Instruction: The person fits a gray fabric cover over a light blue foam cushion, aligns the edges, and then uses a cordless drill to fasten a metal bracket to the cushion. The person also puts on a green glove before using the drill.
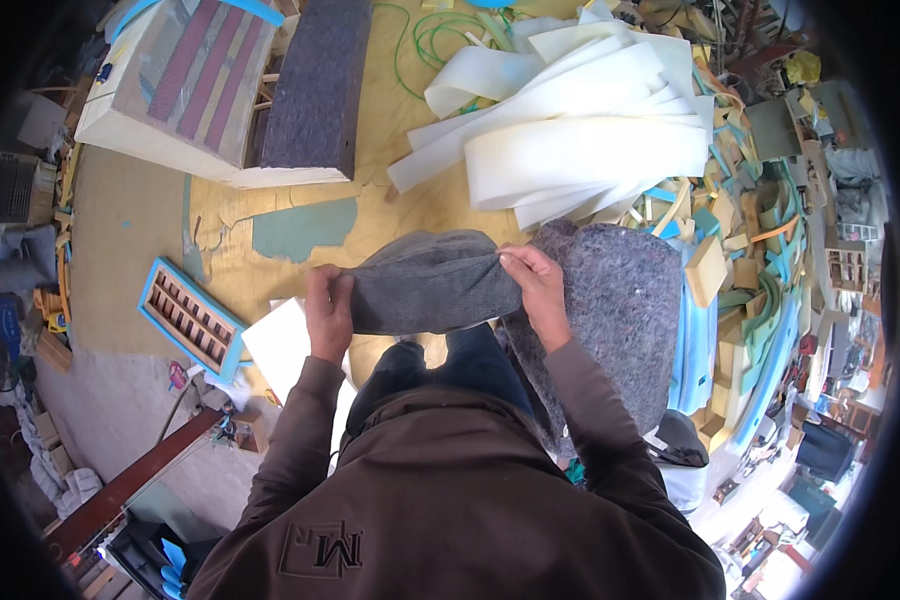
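A piece of dark grey fabric (425, 290) is stretched between my two hands in front of my body. My left hand (329, 305) pinches its left end, fingers closed. At the opposite end, my right hand (536, 290) grips the fabric between thumb and fingers. A fold runs across the upper part of the cloth, and its lower edge hangs over my legs. Just right of my right hand lies a mottled grey felt sheet (620, 310). Below my left hand a white sheet (285, 345) is partly hidden by my arm.
Long white foam strips (580, 150) are heaped at the far middle. A partly covered furniture frame (185, 90) stands far left. A small blue-edged slotted wooden frame (192, 318) lies to the left. Foam offcuts (710, 270) pile up on the right. A green cord (420, 45) is coiled at the back.
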### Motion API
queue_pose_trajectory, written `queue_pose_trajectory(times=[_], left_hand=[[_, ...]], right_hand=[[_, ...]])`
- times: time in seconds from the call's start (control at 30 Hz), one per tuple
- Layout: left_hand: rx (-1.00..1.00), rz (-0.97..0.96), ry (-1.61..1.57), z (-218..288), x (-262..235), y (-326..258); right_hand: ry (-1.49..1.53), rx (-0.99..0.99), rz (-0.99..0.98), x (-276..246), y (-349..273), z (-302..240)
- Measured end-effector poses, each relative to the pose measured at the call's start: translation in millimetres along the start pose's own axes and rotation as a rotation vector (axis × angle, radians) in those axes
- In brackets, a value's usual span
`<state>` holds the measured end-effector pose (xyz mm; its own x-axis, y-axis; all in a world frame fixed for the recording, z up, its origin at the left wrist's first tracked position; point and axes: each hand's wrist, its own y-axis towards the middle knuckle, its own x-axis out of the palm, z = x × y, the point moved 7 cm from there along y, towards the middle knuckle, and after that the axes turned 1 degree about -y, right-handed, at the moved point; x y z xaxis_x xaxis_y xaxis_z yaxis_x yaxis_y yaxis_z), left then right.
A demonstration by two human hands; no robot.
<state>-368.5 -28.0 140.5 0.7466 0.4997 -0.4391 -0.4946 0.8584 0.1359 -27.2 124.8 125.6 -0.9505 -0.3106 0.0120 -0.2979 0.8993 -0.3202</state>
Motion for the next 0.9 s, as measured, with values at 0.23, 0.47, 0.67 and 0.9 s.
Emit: queue_pose_trajectory(times=[0.23,0.47,0.67,0.9], left_hand=[[0.040,-0.066,0.107,23.7,-7.7,-3.7],[0.351,-0.478,0.313,102.8,20.3,6.4],[0.379,-0.615,0.257,110.8,83.7,26.3],[0.189,-0.748,0.184,102.7,89.4,13.3]], right_hand=[[-0.347,-0.266,-0.136,-0.4,-49.5,-31.9],[-0.315,-0.280,0.024,-5.2,-55.9,-10.1],[-0.224,-0.249,0.018,-10.2,-48.0,-11.7],[-0.121,0.036,0.054,-24.6,-60.9,3.2]])
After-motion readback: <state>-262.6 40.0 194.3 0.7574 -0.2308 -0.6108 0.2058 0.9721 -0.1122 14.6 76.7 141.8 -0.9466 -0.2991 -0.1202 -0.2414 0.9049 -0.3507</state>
